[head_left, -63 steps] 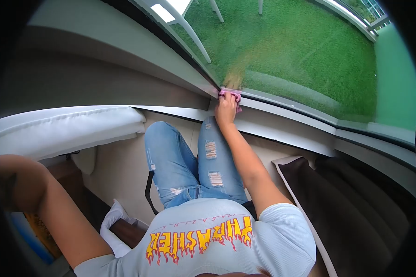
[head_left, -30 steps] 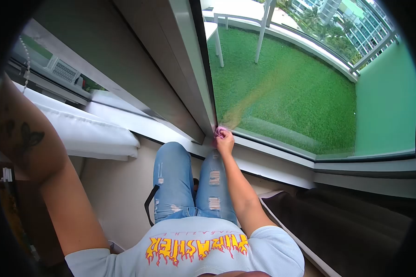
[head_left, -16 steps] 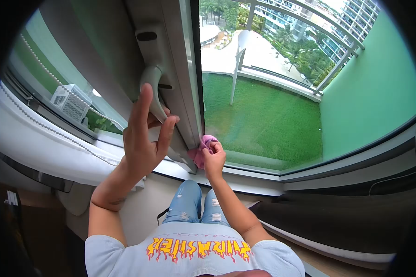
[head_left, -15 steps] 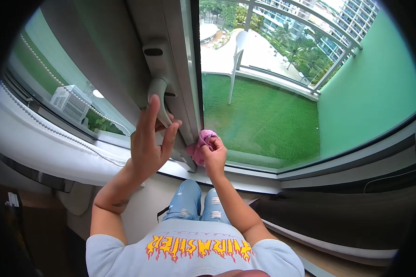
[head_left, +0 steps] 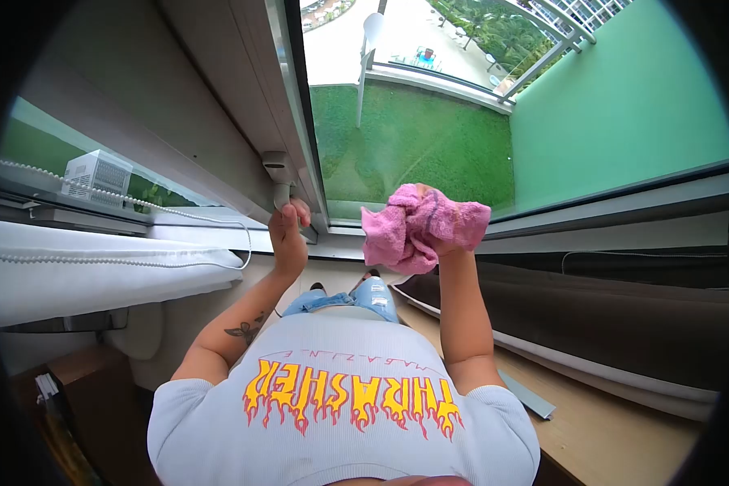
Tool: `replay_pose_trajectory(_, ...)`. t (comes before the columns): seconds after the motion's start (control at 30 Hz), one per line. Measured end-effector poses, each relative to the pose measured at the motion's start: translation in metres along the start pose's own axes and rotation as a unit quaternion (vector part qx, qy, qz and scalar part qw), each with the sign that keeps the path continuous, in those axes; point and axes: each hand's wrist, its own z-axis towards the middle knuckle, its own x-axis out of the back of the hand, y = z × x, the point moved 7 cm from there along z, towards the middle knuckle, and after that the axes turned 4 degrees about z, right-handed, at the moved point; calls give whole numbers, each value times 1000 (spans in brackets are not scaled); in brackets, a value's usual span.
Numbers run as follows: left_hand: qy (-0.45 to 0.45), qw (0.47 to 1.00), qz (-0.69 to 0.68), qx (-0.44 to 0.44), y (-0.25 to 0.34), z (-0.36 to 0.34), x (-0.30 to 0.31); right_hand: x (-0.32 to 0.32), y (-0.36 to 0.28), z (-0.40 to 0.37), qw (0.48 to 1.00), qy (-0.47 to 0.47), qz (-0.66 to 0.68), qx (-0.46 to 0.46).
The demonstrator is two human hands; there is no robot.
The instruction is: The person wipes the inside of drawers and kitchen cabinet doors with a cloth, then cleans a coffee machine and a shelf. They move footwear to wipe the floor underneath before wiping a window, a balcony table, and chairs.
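Observation:
A pale lever handle (head_left: 281, 194) sticks out from the door frame (head_left: 243, 89). My left hand (head_left: 289, 231) is wrapped around its lower end, thumb up along it. My right hand (head_left: 454, 250) holds a crumpled pink cloth (head_left: 417, 227), raised in front of the glass and apart from it. Most of the right hand's fingers are hidden behind the cloth.
Through the glass lie green turf (head_left: 429, 146), a metal railing (head_left: 454, 81) and a green wall (head_left: 616, 113). A white blind (head_left: 97, 267) with a beaded cord (head_left: 97, 197) hangs at left. A dark cushioned seat (head_left: 607, 300) is at right.
My right hand has pulled the cloth off the door frame's edge and lifted it to the right, where it spreads wider. My left hand has closed around the handle. The view has shifted.

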Motion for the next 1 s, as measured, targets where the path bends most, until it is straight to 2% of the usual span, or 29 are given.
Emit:
replay_pose_trajectory(0.03, 2, 1000, 0, 0, 3, -4, -8, 16, 18, -7, 992, -66, -27, -106)
replay_pose_trajectory(0.07, 5, 991, -126, 36, 3, -4, -17, 24, 29, -9, 975, -116, -61, -177)
replay_pose_trajectory(0.1, 11, 966, -250, 68, 3, -2, -31, 51, 47, -16, 942, -121, -173, -260)
replay_pose_trajectory(0.13, 42, 945, -313, 89, 6, 0, -46, 70, 57, -21, 924, -72, -222, -304)
replay_pose_trajectory(0.17, 56, 944, -315, 77, 12, 9, -55, 90, 62, -25, 898, -27, -274, -344)
replay_pose_trajectory(0.23, 75, 885, -448, 106, 20, 15, -71, 149, 78, -44, 802, -93, -475, -351)
replay_pose_trajectory(0.27, 110, 874, -457, 127, 24, 21, -74, 155, 78, -53, 730, -161, -551, -370)
replay_pose_trajectory(0.3, 128, 873, -457, 111, 22, 30, -74, 179, 75, -63, 778, -33, -478, -406)
replay_pose_trajectory(0.37, 113, 866, -472, 119, 15, 47, -75, 189, 56, -84, 753, 100, -405, -508)
replay_pose_trajectory(0.4, 119, 862, -481, 112, 10, 57, -76, 200, 55, -87, 749, 81, -408, -515)
replay_pose_trajectory(0.47, 125, 866, -472, 108, 4, 82, -82, 238, 45, -102, 725, 113, -452, -507)
replay_pose_trajectory(0.5, 127, 868, -468, 108, 0, 95, -84, 249, 40, -109, 739, 169, -413, -506)
replay_pose_trajectory(0.57, 121, 878, -448, 119, -15, 123, -89, 270, 30, -114, 777, 201, -390, -451)
replay_pose_trajectory(0.6, 114, 882, -440, 122, -23, 139, -92, 307, 42, -128, 821, 226, -318, -417)
replay_pose_trajectory(0.7, 101, 896, -415, 125, -43, 187, -100, 282, 20, -127, 822, 210, -288, -444)
replay_pose_trajectory(0.77, 74, 910, -389, 124, -56, 220, -109, 297, 24, -147, 818, 231, -279, -447)
replay_pose_trajectory(0.83, 36, 912, -384, 135, -67, 252, -122, 306, 17, -161, 821, 274, -246, -436)
replay_pose_trajectory(0.9, 19, 915, -375, 150, -82, 282, -135, 307, 10, -172, 803, 301, -272, -438)
replay_pose_trajectory(0.97, -15, 908, -382, 172, -96, 309, -152, 308, -3, -182, 802, 384, -248, -385)
replay_pose_trajectory(1.0, -26, 906, -387, 171, -95, 318, -158, 305, -7, -184, 803, 378, -265, -377)
